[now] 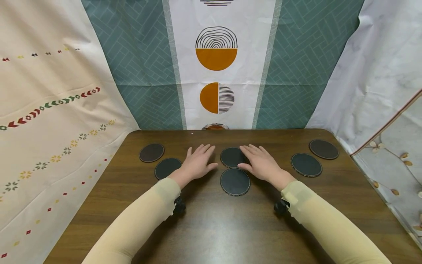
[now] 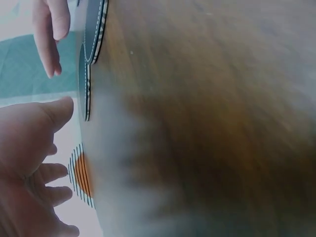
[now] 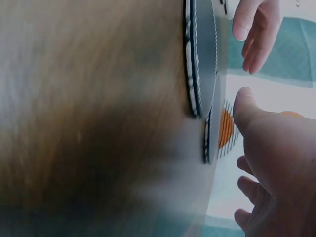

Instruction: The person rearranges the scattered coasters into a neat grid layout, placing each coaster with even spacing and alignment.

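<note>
Two dark round coasters, a rear one [image 1: 232,157] and a front one [image 1: 235,182], lie one before the other in the middle of the wooden table. To their left is my left hand [image 1: 196,162], palm down over the table, fingers extended and thumb pointing toward the coasters. My right hand [image 1: 262,163] is on their other side, its fingertips overlapping the rear coaster's right edge in the head view. Both wrist views show the palms raised above the tabletop with nothing held. In the left wrist view the coasters' stitched edges [image 2: 91,59] appear beyond the thumb.
At the left lie a brown coaster [image 1: 151,152] and a black coaster [image 1: 167,168], partly behind the left hand. A brown coaster [image 1: 324,149] and a black coaster [image 1: 306,164] lie at the right. Patterned cloths [image 1: 145,73] hang behind the wooden table [image 1: 214,227].
</note>
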